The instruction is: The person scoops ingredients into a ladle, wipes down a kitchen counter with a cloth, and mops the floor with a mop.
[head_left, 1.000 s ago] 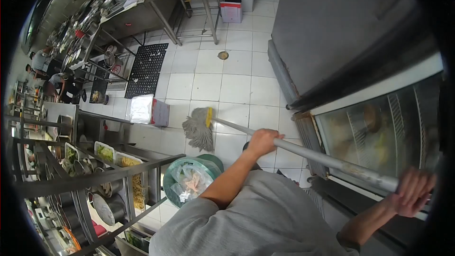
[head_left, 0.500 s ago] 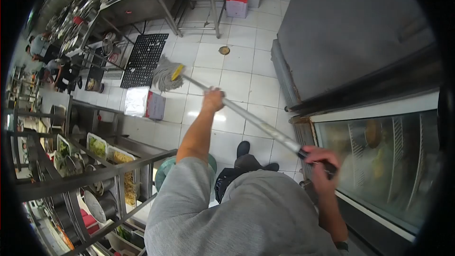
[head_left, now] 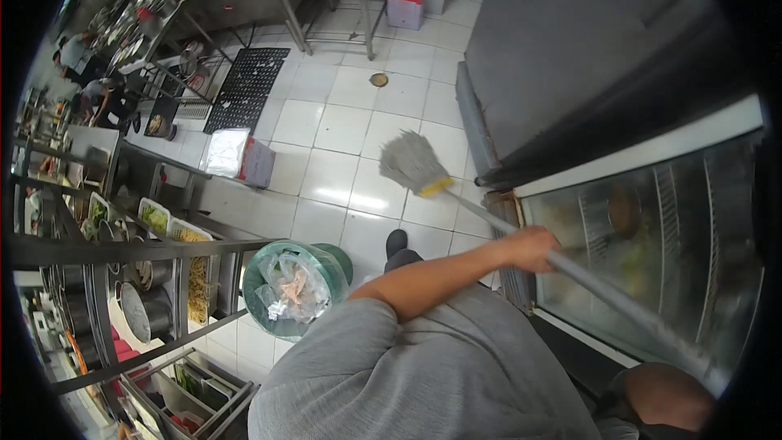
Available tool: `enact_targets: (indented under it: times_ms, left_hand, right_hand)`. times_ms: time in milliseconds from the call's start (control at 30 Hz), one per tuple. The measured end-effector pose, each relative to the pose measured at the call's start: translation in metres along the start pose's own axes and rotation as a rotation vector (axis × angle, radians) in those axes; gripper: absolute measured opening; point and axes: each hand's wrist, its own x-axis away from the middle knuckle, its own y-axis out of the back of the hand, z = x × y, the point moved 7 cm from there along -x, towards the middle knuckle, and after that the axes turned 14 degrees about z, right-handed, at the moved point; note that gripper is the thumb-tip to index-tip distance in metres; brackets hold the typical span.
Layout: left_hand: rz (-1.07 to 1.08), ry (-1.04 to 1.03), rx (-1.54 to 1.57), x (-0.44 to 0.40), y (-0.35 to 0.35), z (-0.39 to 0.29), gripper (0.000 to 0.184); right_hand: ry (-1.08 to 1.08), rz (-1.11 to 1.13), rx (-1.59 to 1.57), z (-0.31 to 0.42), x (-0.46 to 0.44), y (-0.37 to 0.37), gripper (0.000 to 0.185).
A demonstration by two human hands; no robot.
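A mop (head_left: 413, 165) with grey strands and a yellow clamp lies against the white floor tiles. Its long metal handle (head_left: 607, 287) runs diagonally to the lower right corner, past the glass-door fridge. My left hand (head_left: 533, 249) is wrapped round the handle partway along, with the arm crossing in front of my body. A blurred part of my right arm shows at the lower right edge near the handle's upper end. My right hand itself is lost beyond the dark rim of the view.
A green bin (head_left: 259, 310) with a plastic bag stands by the metal rack (head_left: 155, 251) on my left. A foil-topped box (head_left: 255, 165) and a black mat (head_left: 248, 90) lie further ahead. The glass-door fridge (head_left: 643, 228) is on my right. People work at far left.
The mop head has swung right and nearer, away from the black mat. My left hand moved right with the handle; my right hand went back out of view. The bin's contents now show.
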Motion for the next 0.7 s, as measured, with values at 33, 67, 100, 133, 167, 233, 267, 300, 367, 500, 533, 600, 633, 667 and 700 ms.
enact_targets:
  times_ms: [33,67,100,133,167,233,267,300,367,500,533,600,633,667,700]
  left_hand:
    - [-0.03,-0.073,0.019,-0.014,-0.027,-0.012,0.025]
    - [-0.065,-0.144,0.036,-0.024,-0.047,-0.022,0.025]
    - [0.01,-0.131,0.093,-0.027,-0.055,-0.035,0.024]
    - [0.083,-0.116,0.148,-0.023,-0.056,-0.056,0.024]
    - [0.157,-0.098,0.203,-0.019,-0.06,-0.067,0.024]
    - [0.126,-0.082,0.163,-0.016,-0.066,-0.065,0.023]
    - [0.111,-0.067,0.142,-0.012,-0.068,-0.059,0.022]
    - [0.082,-0.028,0.14,-0.005,-0.069,-0.052,0.022]
    - [0.011,0.065,0.133,0.017,-0.068,-0.033,0.021]
    - [-0.132,0.284,0.018,0.087,-0.054,0.01,0.02]
    - [-0.108,0.388,0.06,0.109,-0.049,0.02,0.02]
    - [-0.172,0.481,0.017,0.156,-0.059,0.067,0.019]
    - [-0.292,0.514,-0.014,0.186,-0.056,0.08,0.018]
    - [-0.41,0.546,-0.048,0.218,-0.05,0.088,0.017]
    - [-0.412,0.657,-0.011,0.247,-0.048,0.101,0.017]
  right_hand:
    - [-0.048,0.175,0.026,0.037,0.013,0.018,0.013]
    - [-0.094,0.355,0.049,0.059,0.025,0.029,0.012]
    - [-0.045,0.31,-0.006,0.059,0.023,0.027,0.012]
    - [0.005,0.266,-0.063,0.048,0.015,0.016,0.013]
    - [0.056,0.221,-0.121,0.045,0.012,0.013,0.014]
    - [0.026,0.111,-0.046,0.063,0.044,0.042,0.015]
    - [0.013,0.053,-0.014,0.064,0.052,0.05,0.015]
    - [0.052,0.037,-0.067,0.059,0.064,0.055,0.017]
    - [0.075,-0.02,-0.167,0.025,0.074,0.046,0.019]
    - [0.061,0.018,-0.34,-0.039,0.094,0.045,0.019]
    - [0.066,0.011,-0.436,-0.067,0.098,0.04,0.015]
    - [0.083,0.012,-0.642,-0.124,0.102,0.016,0.008]
    - [0.09,0.023,-0.744,-0.149,0.102,-0.002,0.006]
    - [0.085,0.033,-0.837,-0.172,0.101,-0.024,0.008]
    - [0.071,0.034,-0.892,-0.192,0.1,-0.046,0.011]
